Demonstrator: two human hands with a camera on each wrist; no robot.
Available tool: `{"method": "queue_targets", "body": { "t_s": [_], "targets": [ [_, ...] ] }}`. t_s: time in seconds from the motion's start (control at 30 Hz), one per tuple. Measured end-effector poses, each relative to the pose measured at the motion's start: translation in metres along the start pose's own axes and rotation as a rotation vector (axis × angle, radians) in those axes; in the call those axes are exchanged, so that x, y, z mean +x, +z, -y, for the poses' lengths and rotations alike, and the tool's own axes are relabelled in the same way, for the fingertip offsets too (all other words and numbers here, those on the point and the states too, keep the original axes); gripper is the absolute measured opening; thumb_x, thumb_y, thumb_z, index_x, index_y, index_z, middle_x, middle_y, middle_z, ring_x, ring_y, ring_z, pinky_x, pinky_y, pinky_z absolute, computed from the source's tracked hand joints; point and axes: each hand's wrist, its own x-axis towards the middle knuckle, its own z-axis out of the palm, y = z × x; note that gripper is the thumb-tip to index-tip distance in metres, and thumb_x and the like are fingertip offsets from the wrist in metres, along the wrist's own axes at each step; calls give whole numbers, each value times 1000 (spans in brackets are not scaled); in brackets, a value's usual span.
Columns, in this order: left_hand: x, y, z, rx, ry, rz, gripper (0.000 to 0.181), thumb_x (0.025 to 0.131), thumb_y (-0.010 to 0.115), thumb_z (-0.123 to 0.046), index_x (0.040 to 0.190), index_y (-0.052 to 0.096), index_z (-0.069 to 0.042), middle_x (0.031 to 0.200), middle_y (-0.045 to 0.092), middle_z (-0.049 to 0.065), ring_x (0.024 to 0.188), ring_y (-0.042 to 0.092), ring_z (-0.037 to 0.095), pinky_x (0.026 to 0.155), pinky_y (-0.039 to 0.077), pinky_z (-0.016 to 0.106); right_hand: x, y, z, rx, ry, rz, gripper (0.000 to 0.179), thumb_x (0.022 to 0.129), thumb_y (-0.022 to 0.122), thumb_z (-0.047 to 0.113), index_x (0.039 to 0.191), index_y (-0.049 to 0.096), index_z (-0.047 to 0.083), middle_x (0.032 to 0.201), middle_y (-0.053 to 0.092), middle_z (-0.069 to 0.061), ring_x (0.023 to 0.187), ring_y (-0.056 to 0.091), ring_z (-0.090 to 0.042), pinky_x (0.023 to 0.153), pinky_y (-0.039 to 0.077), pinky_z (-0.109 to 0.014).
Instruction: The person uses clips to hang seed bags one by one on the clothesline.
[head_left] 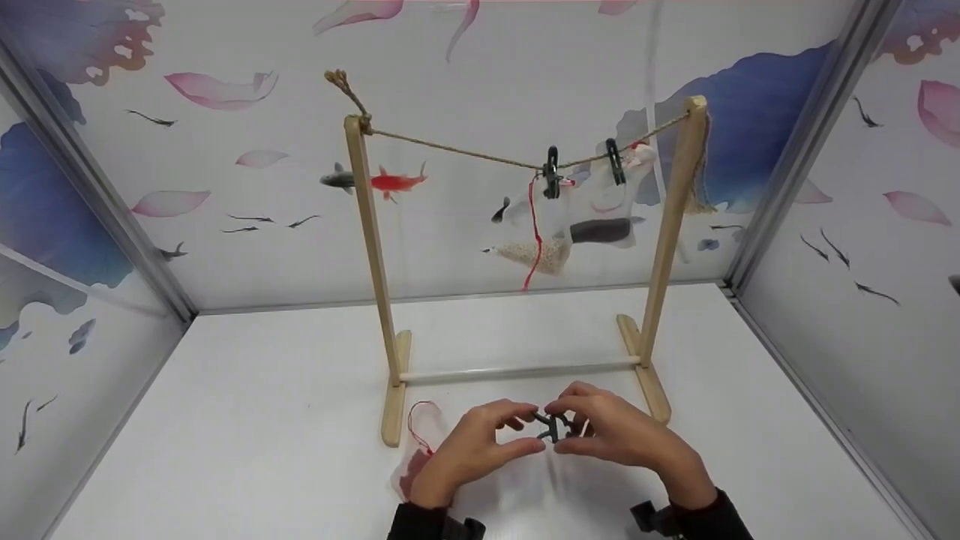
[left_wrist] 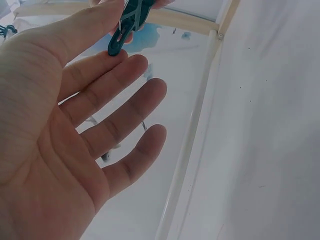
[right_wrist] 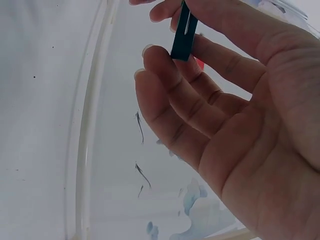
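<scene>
In the head view, a dark green clothespin [head_left: 553, 429] is held just in front of the wooden rack, between both hands. My left hand [head_left: 484, 442] pinches one side of it with thumb and index finger; the left wrist view shows the clothespin [left_wrist: 131, 22] at those fingertips, the other fingers spread loosely. From the opposite side my right hand [head_left: 611, 427] grips it with the thumb against curled fingers. The clothespin's end [right_wrist: 184, 40] sticks out between them in the right wrist view.
A wooden rack [head_left: 371, 247] carries a sagging rope [head_left: 457, 150]. Two dark clothespins [head_left: 552, 174] on it hold clear bags, one with pale grains [head_left: 551, 255], beside a red string [head_left: 537, 232]. A small pouch [head_left: 405, 476] with a red cord lies by my left wrist. Printed walls enclose the table.
</scene>
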Motion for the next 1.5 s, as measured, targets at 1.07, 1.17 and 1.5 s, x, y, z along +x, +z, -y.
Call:
{"method": "queue_targets", "body": {
  "t_s": [1.07, 1.17, 1.5],
  "targets": [
    [2, -5, 1, 31, 111, -117, 35, 95, 73, -35, 119, 71, -9, 102, 73, 7, 93, 71, 25, 84, 55, 35, 1, -2, 3, -37, 4, -35, 47, 95, 71, 41, 130, 67, 9, 107, 64, 1, 84, 66, -9, 72, 56, -27],
    [1, -6, 1, 17, 114, -123, 34, 96, 72, -34, 118, 70, -9, 102, 73, 9, 92, 70, 20, 83, 56, 37, 2, -1, 4, -36, 5, -41, 45, 95, 71, 40, 129, 68, 11, 105, 64, 3, 83, 66, -9, 72, 56, -26],
    [-3, -12, 1, 32, 102, -144, 29, 95, 72, -35, 114, 73, -13, 100, 72, -9, 91, 67, 8, 83, 55, 36, 6, 8, 8, -59, 3, -69, 44, 96, 70, 40, 128, 67, 10, 105, 64, 3, 81, 64, -8, 69, 55, -25]
  ]
}}
